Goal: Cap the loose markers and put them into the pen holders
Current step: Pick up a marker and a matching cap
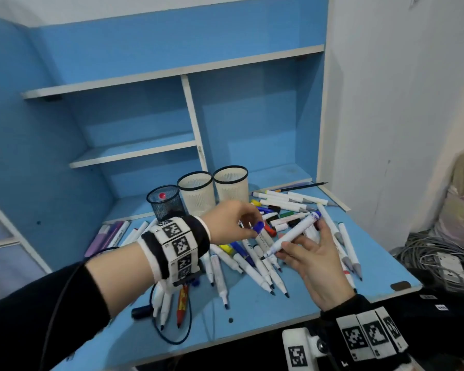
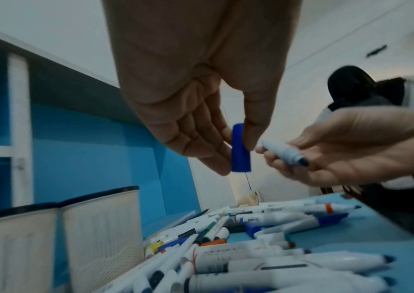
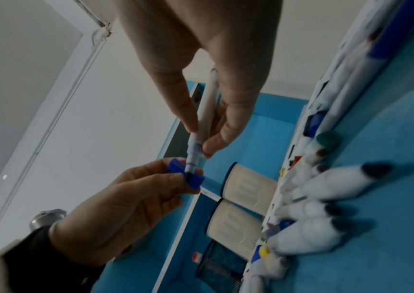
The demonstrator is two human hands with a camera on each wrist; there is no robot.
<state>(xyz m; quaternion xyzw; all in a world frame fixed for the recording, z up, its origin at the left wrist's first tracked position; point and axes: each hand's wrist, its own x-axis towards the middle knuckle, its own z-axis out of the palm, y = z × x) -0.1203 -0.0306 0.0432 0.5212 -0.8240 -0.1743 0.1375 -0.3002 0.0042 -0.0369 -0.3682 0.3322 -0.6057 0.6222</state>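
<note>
Task judged barely begun. One red-capped marker (image 1: 161, 195) is seen inside the black wire-mesh pen holder (image 1: 166, 203); the two cream mesh holders (image 1: 197, 192) beside it look empty. A heap of white-barrelled markers (image 1: 255, 259), many uncapped, is left in front of that black holder.

A small blue plastic cap (image 2: 240, 147) is pinched between thumb and fingertips of the left hand (image 1: 232, 222). A white uncapped marker with dark tip (image 1: 289, 236) is gripped by the right hand (image 1: 315, 261). Tip and cap are close, not yet joined.

Blue shelving (image 1: 188, 108), white wall (image 1: 386, 89)
</note>
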